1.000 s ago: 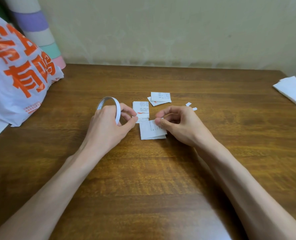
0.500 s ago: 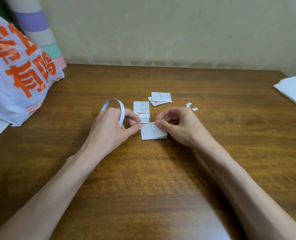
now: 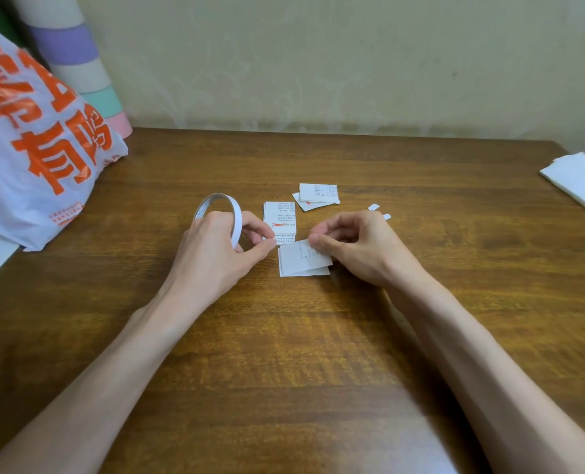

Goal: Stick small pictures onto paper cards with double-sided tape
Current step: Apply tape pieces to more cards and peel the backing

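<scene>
The tape ring (image 3: 238, 217) in my left fingers (image 3: 258, 228) is plain white. The card (image 3: 301, 263) at my right fingers (image 3: 323, 244) is white with faint grey print; the far card (image 3: 280, 215) adds a red-orange mark. The surface (image 3: 318, 336) is dark brown wood grain. The bag (image 3: 38, 148) is white with big orange characters.

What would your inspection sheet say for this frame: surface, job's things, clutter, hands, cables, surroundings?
Surface: brown wooden table.
Job's things: tape roll held upright; folded card on the table; printed slips in two small piles behind it.
Clutter: two tiny paper scraps; white napkins at the right edge.
Hands: left hand grips the tape roll; right hand pinches the card's top edge.
Cables: nothing seen.
Surroundings: printed plastic bag and striped roll at left; pale wall behind.
</scene>
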### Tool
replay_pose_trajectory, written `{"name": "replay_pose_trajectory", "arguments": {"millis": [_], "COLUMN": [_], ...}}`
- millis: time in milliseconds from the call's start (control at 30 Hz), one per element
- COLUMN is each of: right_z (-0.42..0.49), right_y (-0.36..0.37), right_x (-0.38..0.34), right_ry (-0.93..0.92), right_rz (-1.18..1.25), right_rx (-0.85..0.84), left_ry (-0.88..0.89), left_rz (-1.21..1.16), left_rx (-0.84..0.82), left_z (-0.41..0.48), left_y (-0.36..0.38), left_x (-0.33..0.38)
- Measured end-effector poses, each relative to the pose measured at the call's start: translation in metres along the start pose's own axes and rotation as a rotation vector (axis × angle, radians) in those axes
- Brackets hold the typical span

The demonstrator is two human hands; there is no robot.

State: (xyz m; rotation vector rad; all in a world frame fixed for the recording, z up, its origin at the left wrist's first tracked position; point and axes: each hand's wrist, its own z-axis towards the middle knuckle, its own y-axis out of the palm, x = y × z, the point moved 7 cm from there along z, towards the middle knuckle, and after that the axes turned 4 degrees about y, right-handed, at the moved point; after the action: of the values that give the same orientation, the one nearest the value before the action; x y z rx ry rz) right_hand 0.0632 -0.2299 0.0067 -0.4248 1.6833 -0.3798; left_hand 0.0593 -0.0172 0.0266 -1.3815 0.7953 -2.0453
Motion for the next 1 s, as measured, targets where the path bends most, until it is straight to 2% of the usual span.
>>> {"name": "replay_pose_trajectory", "arguments": {"millis": [200,733,1000], "right_z": [-0.0022,0.0041,0.006], "right_y": [0.0,0.003,0.0047], "right_x": [-0.0004,0.0048,0.0067], "right_ry": [0.026,-0.02,-0.045], "right_rz": [0.062,-0.014,-0.019], "right_rx": [-0.014,0.015,0.021], "left_ry": [0.005,-0.003,-0.05], "left_rz": [0.004,-0.012,0.013], "left_rx": [-0.005,-0.023,-0.128], "left_z": [0.0006,-0.0006,-0.0021], "left_y": [0.0007,0.0014,0.0093], "left_x": [-0.0008,-0.0004,-0.0011]}}
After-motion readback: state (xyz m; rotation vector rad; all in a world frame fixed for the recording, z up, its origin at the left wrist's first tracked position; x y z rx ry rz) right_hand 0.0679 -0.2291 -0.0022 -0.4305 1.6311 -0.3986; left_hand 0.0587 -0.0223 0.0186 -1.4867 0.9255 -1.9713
